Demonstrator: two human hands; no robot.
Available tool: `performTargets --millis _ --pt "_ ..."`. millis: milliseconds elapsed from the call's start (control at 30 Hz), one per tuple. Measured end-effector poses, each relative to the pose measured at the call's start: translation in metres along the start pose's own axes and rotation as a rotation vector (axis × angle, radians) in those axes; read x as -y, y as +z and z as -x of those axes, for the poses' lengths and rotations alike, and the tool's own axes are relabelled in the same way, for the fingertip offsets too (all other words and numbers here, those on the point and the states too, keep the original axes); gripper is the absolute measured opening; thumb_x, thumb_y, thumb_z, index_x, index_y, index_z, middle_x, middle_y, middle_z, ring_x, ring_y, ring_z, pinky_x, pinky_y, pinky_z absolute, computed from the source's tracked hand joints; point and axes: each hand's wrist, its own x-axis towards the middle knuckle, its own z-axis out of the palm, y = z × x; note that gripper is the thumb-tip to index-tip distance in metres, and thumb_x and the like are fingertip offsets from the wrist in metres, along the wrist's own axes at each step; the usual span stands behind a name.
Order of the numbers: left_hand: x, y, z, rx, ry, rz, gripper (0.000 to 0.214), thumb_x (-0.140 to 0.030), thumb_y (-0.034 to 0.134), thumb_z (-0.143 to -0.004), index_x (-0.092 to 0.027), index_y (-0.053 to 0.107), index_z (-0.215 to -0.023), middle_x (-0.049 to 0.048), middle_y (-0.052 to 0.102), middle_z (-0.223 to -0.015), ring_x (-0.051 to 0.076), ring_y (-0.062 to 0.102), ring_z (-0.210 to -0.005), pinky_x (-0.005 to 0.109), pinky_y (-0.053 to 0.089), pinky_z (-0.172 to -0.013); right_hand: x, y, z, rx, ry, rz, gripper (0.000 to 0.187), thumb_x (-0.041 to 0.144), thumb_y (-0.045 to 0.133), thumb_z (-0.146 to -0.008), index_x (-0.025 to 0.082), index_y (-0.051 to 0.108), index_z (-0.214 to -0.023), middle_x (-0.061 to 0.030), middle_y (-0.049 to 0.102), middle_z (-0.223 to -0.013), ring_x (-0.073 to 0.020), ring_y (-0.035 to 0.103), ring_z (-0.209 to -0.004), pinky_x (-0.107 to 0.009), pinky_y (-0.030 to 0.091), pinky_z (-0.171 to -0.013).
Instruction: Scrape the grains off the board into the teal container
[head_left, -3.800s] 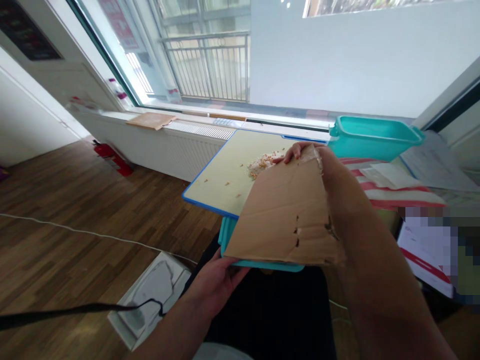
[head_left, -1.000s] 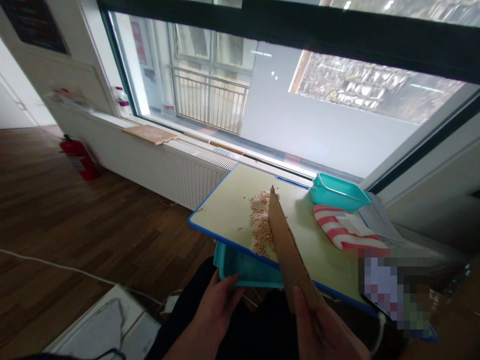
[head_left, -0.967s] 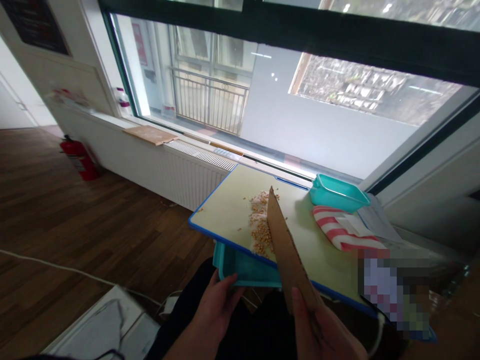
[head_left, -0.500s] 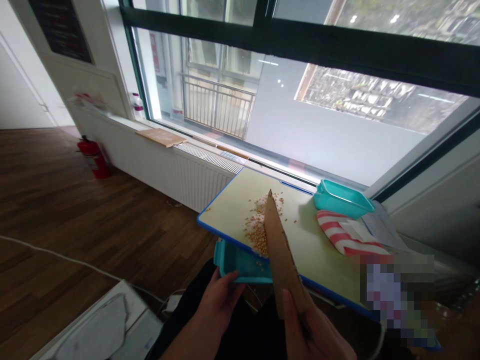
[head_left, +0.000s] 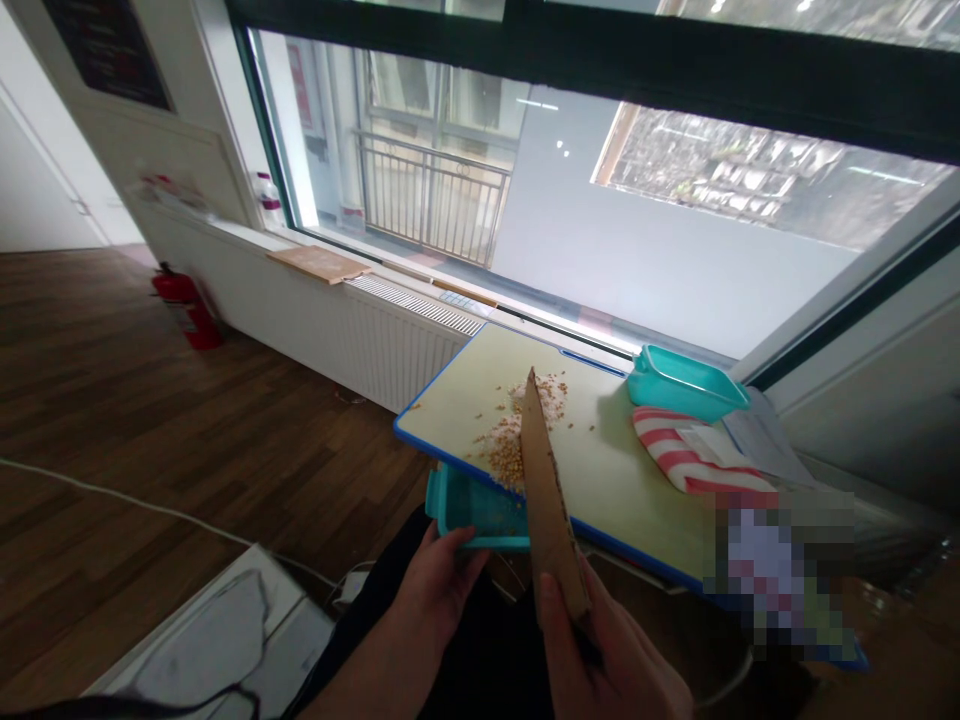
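Observation:
My left hand (head_left: 448, 572) grips the near rim of a teal plastic tub (head_left: 480, 502), tucked under the front edge of the table. Fingers and thumb of my right hand (head_left: 592, 640) are closed round the lower end of a long strip of brown cardboard (head_left: 546, 490). The strip stands on edge across the pale yellow tabletop (head_left: 615, 470) with its blue rim. Against its left side lies a heap of yellow corn kernels (head_left: 504, 452), mixed with whitish grains (head_left: 551, 398). Some kernels are scattered on the table, and a few seem to lie in the tub.
A second teal tub (head_left: 690, 385) stands at the table's back right, beside a red-and-white striped cloth (head_left: 675, 450) and papers. A radiator (head_left: 405, 345) runs under the window. A fire extinguisher (head_left: 186, 305) stands on the floor at left. A white cable (head_left: 172, 515) crosses the floor.
The cardboard strip and my right hand have shifted a little left, and the kernels along it have spread left. My left hand still holds the tub. The view has tilted slightly.

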Motion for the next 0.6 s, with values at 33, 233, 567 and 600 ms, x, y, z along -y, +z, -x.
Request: performTargets --millis 33,233,567,600 --pt "0.0 0.0 0.0 -0.006 0.0 0.0 0.046 0.003 0.056 -0.075 -0.019 0.05 -0.115 0.0052 0.066 -0.087 0.016 0.068 -0.066 0.027 0.058 -0.059 0.001 0.0 0.0 0.003 -0.001 -0.002 0.03 0.037 0.053 -0.087 0.015 0.073 -0.094 -0.0063 0.074 -0.082 -0.0133 0.069 -0.062 -0.017 0.053 -0.057" --pt "-0.001 -0.001 0.0 -0.028 0.0 -0.005 0.042 0.003 0.057 -0.075 -0.019 0.051 -0.111 0.0044 0.065 -0.087 0.015 0.067 -0.064 0.028 0.059 -0.06 -0.008 -0.01 -0.004 0.056 0.008 0.057 0.033 0.036 0.052 -0.088 0.012 0.072 -0.1 -0.0084 0.074 -0.084 -0.0152 0.07 -0.063 -0.017 0.053 -0.055" --pt "-0.006 -0.008 -0.003 -0.019 0.01 -0.033 0.042 0.001 0.058 -0.076 -0.02 0.051 -0.113 0.006 0.066 -0.092 0.015 0.068 -0.068 0.029 0.059 -0.063 -0.033 -0.02 -0.002 0.132 0.091 0.255 0.038 0.037 0.046 -0.088 0.016 0.07 -0.109 -0.0085 0.072 -0.073 -0.0189 0.067 -0.054 -0.021 0.048 -0.042" --pt "-0.007 -0.009 -0.003 -0.016 0.013 -0.029 0.043 0.001 0.058 -0.076 -0.019 0.051 -0.113 0.0058 0.066 -0.092 0.015 0.067 -0.068 0.029 0.059 -0.064 -0.035 -0.021 -0.002 0.149 0.085 0.269 0.04 0.038 0.044 -0.088 0.017 0.069 -0.112 -0.0087 0.072 -0.073 -0.0196 0.067 -0.054 -0.023 0.048 -0.042"
